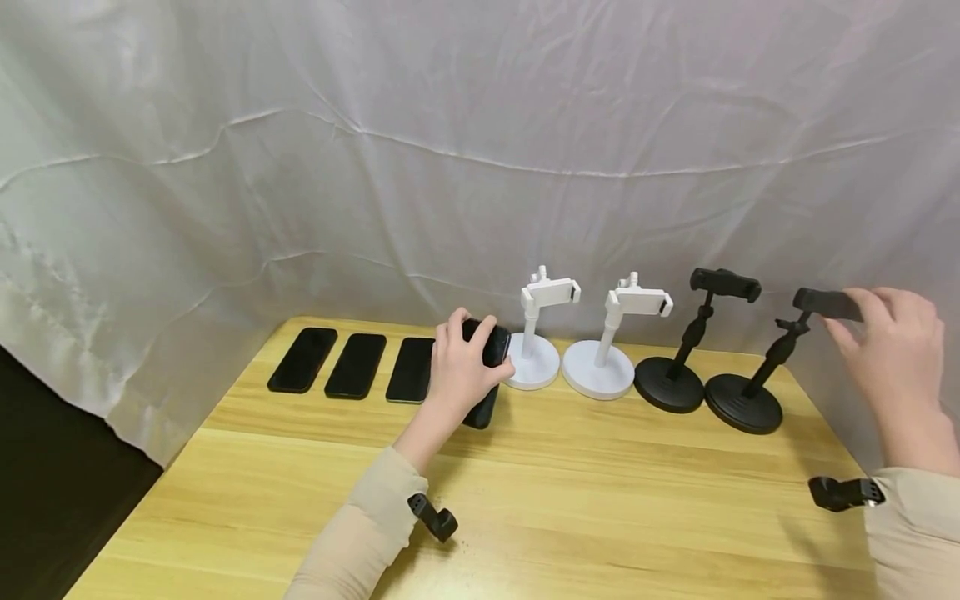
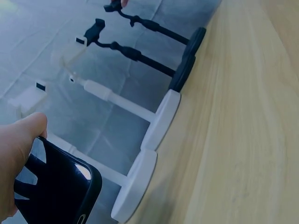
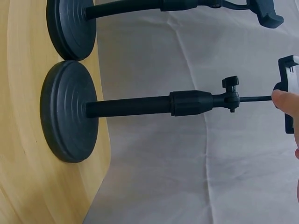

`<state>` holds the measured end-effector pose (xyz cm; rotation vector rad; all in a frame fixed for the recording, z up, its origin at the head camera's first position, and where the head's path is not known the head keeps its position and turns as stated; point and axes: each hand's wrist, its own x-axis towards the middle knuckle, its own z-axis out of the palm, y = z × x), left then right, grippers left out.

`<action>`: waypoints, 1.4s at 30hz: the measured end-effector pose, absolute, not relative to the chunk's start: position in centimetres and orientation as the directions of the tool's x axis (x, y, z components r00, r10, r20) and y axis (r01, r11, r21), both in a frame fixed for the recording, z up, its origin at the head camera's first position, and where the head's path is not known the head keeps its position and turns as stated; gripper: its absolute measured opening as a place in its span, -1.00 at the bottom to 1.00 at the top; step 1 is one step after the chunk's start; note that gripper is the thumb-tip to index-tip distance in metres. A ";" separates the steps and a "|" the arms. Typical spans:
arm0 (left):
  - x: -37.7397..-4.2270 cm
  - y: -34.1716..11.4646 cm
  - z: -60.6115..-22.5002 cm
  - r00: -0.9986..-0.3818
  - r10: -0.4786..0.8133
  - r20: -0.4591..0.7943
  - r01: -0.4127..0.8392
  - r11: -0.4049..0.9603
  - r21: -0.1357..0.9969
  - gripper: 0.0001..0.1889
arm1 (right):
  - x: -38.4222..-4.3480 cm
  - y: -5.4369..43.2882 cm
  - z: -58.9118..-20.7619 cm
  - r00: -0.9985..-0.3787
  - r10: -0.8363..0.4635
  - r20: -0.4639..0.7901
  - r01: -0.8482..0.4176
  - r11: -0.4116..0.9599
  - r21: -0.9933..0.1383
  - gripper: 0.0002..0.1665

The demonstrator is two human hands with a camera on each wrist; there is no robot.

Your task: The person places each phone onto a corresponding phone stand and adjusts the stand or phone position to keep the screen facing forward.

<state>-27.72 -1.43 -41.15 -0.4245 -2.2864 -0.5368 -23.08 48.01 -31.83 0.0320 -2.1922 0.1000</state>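
Note:
My left hand (image 1: 459,371) grips a black smartphone (image 1: 482,410) by its edges, fingers on the far side and thumb at the right. That phone is tilted, beside the nearest white phone stand (image 1: 531,367); in the left wrist view the phone (image 2: 65,186) shows its dark face and rounded corner. At the far right, my right hand (image 1: 900,342) pinches the clamp (image 1: 827,302) atop the end black phone stand (image 1: 744,403). The thumb touches the back of that clamp (image 3: 289,77) in the right wrist view; the other fingers are mostly out of frame.
Three black phones lie in a row on the left: one (image 1: 302,360), another (image 1: 356,366) and a third (image 1: 409,370). A second white stand (image 1: 597,371) and a second black stand (image 1: 669,385) stand between the outer two. Grey cloth (image 1: 480,150) hangs behind the wooden table (image 1: 600,500).

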 end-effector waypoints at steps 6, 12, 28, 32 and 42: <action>-26.8 -1.1 -40.2 -0.597 0.147 0.789 0.486 0.849 0.210 -0.42 | -22.6 47.9 -31.7 -0.591 0.010 0.807 -0.043 0.998 -0.044 -0.53; -26.0 -0.7 -39.0 -0.520 0.151 0.841 0.520 0.837 0.171 -0.43 | -21.9 47.7 -31.6 -0.602 0.021 0.798 -0.039 0.998 -0.056 -0.54; -24.4 1.1 -36.5 -0.465 0.146 0.873 0.586 0.790 0.180 -0.44 | -20.8 47.2 -31.5 -0.570 -0.042 0.820 -0.074 0.997 0.000 -0.55; -24.1 1.8 -35.9 -0.459 0.140 0.877 0.597 0.780 0.188 -0.45 | -20.9 47.1 -31.6 -0.585 -0.033 0.810 -0.063 0.998 -0.005 -0.54; -23.8 3.5 -35.1 -0.445 0.148 0.883 0.610 0.772 0.178 -0.43 | -20.5 47.4 -31.7 -0.639 -0.020 0.769 -0.024 1.000 0.006 -0.54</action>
